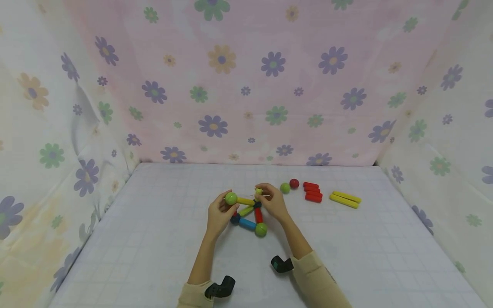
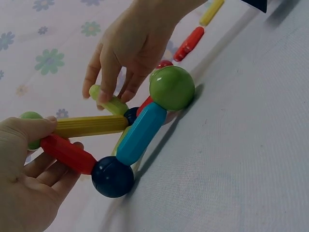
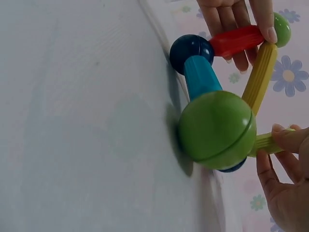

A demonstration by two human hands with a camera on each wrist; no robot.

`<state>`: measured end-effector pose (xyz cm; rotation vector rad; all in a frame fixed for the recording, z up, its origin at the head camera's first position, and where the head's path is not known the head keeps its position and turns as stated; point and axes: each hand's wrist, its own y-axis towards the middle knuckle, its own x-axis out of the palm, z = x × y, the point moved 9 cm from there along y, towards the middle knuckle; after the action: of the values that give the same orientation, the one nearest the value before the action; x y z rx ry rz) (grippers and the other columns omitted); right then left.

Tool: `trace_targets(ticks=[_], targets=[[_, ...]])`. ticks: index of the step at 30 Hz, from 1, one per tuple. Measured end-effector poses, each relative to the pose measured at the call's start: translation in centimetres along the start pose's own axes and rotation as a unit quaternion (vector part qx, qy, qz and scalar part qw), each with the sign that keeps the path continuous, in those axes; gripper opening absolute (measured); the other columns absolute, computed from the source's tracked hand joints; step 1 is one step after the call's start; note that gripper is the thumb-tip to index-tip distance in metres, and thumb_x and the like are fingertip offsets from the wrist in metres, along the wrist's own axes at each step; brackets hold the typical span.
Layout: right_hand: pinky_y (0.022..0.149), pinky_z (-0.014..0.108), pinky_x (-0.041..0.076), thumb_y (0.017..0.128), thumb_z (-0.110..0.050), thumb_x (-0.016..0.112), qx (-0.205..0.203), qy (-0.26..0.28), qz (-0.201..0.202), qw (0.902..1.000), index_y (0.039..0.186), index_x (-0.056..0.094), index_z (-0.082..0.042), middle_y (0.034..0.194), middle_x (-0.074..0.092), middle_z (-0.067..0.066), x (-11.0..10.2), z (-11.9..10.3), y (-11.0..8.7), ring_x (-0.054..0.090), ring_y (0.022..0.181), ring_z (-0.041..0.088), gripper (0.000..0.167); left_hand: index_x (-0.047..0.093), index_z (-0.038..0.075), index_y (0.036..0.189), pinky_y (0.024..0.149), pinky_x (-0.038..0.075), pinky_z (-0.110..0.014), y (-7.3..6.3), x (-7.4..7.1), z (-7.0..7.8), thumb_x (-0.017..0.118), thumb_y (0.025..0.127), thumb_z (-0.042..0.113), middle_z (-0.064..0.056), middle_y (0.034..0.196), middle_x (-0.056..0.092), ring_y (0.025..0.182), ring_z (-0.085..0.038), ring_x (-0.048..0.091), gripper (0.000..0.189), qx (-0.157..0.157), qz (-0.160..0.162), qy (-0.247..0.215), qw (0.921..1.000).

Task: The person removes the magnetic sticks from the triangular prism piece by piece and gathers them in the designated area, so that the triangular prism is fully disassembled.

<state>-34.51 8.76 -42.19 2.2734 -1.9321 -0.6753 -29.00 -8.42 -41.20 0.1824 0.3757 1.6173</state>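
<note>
Midway between the side edges of the worktop (image 1: pixel 161 239), the left hand (image 1: pixel 219 212) grip holds a stick-and-ball frame (image 1: pixel 247 224), apparently for steadiness, while the right hand (image 1: pixel 275 203) grip pinches a light-green stick (image 2: pixel 113 105) at its dark ball (image 2: pixel 131 115), presumably for alignment.

Low on the counter (image 1: pixel 154 244), a blue rod (image 1: pixel 247 224) and a red rod (image 1: pixel 259 215) meet at a glossy green ball (image 1: pixel 261 230); a yellow-green rod (image 1: pixel 246 211) spans the two dark blue balls (image 2: pixel 112 177), closing a triangle. Above, I see a second red rod (image 2: pixel 69 153) and a ribbed yellow rod (image 1: pixel 245 201) rise to a raised green ball (image 1: pixel 231 198), pinched in the left hand (image 1: pixel 218 216). The right hand (image 1: pixel 276 204) pinches a slanting lime rod (image 2: pixel 116 105) at the farther dark one.
</note>
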Motion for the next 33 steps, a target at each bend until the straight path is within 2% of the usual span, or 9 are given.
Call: trace_targets(ticks=[3, 6, 11, 14, 18, 21, 24, 28, 33], targets=[[0.078, 0.028, 0.054, 0.084, 0.006, 0.064, 0.02, 0.01, 0.012, 0.9997, 0.107, 0.058, 0.009, 0.107, 0.062, 0.024, -0.6, 2.1, 0.0, 0.061, 0.095, 0.036, 0.024, 0.052, -0.015, 0.121, 0.083, 0.052, -0.042, -0.1, 0.0, 0.0, 0.065, 0.08, -0.011, -0.032, 0.109, 0.061, 0.099, -0.042, 0.062, 0.043, 0.001, 0.004, 0.001, 1.0], [0.079, 0.023, 0.052, 0.084, 0.0, 0.068, 0.048, 0.004, 0.028, 0.9984, 0.108, 0.058, 0.003, 0.107, 0.064, 0.02, -1.4, 4.2, -0.2, 0.062, 0.097, 0.031, 0.026, 0.052, -0.016, 0.12, 0.084, 0.052, -0.044, -0.2, 0.0, 0.1, 0.064, 0.08, -0.011, -0.031, 0.108, 0.062, 0.099, -0.042, 0.062, 0.042, 0.003, 0.005, 0.006, 1.0], [0.082, 0.029, 0.053, 0.081, -0.001, 0.071, 0.08, -0.032, 0.048, 0.9951, 0.103, 0.058, 0.004, 0.103, 0.067, 0.02, -2.8, 5.3, -0.9, 0.064, 0.094, 0.03, 0.027, 0.052, -0.016, 0.119, 0.084, 0.051, -0.047, -0.4, 0.0, -0.3, 0.064, 0.081, -0.01, -0.03, 0.107, 0.062, 0.1, -0.041, 0.062, 0.041, 0.002, 0.005, 0.014, 0.9999], [0.082, 0.032, 0.053, 0.08, -0.002, 0.073, 0.104, -0.063, 0.051, 0.9913, 0.101, 0.06, 0.003, 0.1, 0.067, 0.019, -3.2, 5.6, -1.3, 0.065, 0.091, 0.029, 0.026, 0.053, -0.013, 0.12, 0.084, 0.052, -0.045, -0.2, 0.1, -1.7, 0.066, 0.081, -0.008, -0.028, 0.107, 0.063, 0.099, -0.039, 0.062, 0.041, 0.004, 0.01, 0.02, 0.9997], [0.08, 0.033, 0.054, 0.079, -0.004, 0.073, 0.132, -0.084, 0.047, 0.9866, 0.099, 0.062, 0.003, 0.099, 0.067, 0.018, -3.5, 6.3, -1.7, 0.065, 0.088, 0.028, 0.025, 0.055, -0.01, 0.119, 0.079, 0.054, -0.039, 0.0, 0.0, -3.2, 0.068, 0.081, -0.004, -0.024, 0.102, 0.066, 0.092, -0.035, 0.065, 0.041, 0.025, 0.018, 0.021, 0.9993], [0.077, 0.033, 0.054, 0.079, -0.005, 0.074, 0.136, -0.086, 0.04, 0.9861, 0.099, 0.062, 0.004, 0.099, 0.067, 0.019, -3.3, 6.4, -1.7, 0.065, 0.088, 0.029, 0.025, 0.057, -0.008, 0.117, 0.072, 0.056, -0.032, -0.1, -0.3, -3.2, 0.07, 0.08, 0.0, -0.02, 0.097, 0.067, 0.084, -0.026, 0.066, 0.04, 0.062, 0.02, 0.008, 0.9978], [0.076, 0.034, 0.054, 0.078, -0.006, 0.074, 0.134, -0.082, 0.038, 0.9868, 0.099, 0.062, 0.005, 0.098, 0.067, 0.019, -3.1, 6.5, -1.6, 0.065, 0.087, 0.029, 0.026, 0.058, -0.007, 0.116, 0.068, 0.054, -0.025, -0.3, -0.3, -3.0, 0.072, 0.08, 0.005, -0.016, 0.094, 0.067, 0.079, -0.017, 0.064, 0.041, 0.073, 0.008, -0.005, 0.9973], [0.077, 0.032, 0.054, 0.079, -0.008, 0.074, 0.138, -0.081, 0.036, 0.9865, 0.099, 0.063, 0.003, 0.097, 0.068, 0.017, -2.8, 6.8, -1.5, 0.064, 0.084, 0.025, 0.025, 0.056, -0.008, 0.119, 0.068, 0.055, -0.026, -0.2, -0.1, -4.0, 0.068, 0.086, 0.012, -0.02, 0.096, 0.067, 0.078, -0.02, 0.067, 0.04, 0.007, -0.029, -0.028, 0.9991], [0.075, 0.027, 0.053, 0.079, -0.009, 0.075, 0.133, -0.067, 0.014, 0.9887, 0.099, 0.064, 0.002, 0.095, 0.067, 0.014, -1.9, 7.0, -1.4, 0.062, 0.081, 0.021, 0.025, 0.051, -0.013, 0.122, 0.06, 0.057, -0.037, -0.1, -0.2, -4.8, 0.039, 0.102, 0.02, -0.026, 0.091, 0.066, 0.067, -0.023, 0.069, 0.04, -0.073, -0.045, -0.058, 0.9946]])
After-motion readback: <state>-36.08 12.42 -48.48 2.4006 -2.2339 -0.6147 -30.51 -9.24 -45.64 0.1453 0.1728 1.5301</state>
